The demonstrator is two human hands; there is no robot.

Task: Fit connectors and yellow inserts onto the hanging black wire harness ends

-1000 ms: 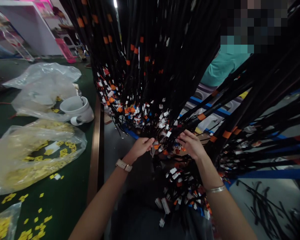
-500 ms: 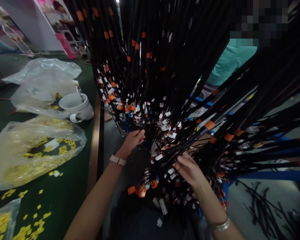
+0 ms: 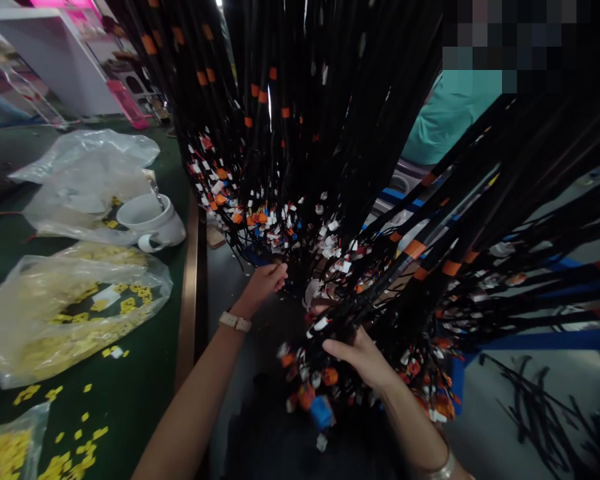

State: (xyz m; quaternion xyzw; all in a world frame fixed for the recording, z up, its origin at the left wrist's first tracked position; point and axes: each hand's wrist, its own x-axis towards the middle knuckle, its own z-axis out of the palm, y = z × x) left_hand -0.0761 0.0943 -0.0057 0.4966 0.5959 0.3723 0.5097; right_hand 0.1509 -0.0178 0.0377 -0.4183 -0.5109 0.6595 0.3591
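Observation:
Black wire harnesses [image 3: 300, 153] hang in a dense mass, with orange tape bands and white, orange and blue connectors at their lower ends. My left hand [image 3: 270, 279] is closed in a pinch just below the hanging connectors; anything between its fingertips is too small to make out. Lower down, my right hand [image 3: 360, 353] grips a slanting wire harness [image 3: 375, 293], thumb on the near side and the other fingers hidden behind the wires. A blue connector [image 3: 321, 411] and orange connectors [image 3: 330, 377] dangle beneath that hand.
On the green table [image 3: 145, 393] at left lie bags of small yellow parts [image 3: 80, 340], loose yellow pieces and a white mug [image 3: 153, 220]. A brown table edge [image 3: 189, 300] runs beside my left arm. Behind the harnesses sits a person in a teal shirt [image 3: 430, 127]. Black tubes lie on the floor at right.
My right hand has moved down and left and closed around the harness. The connectors under it have swung, bringing a blue one into view. My left hand stays nearly still.

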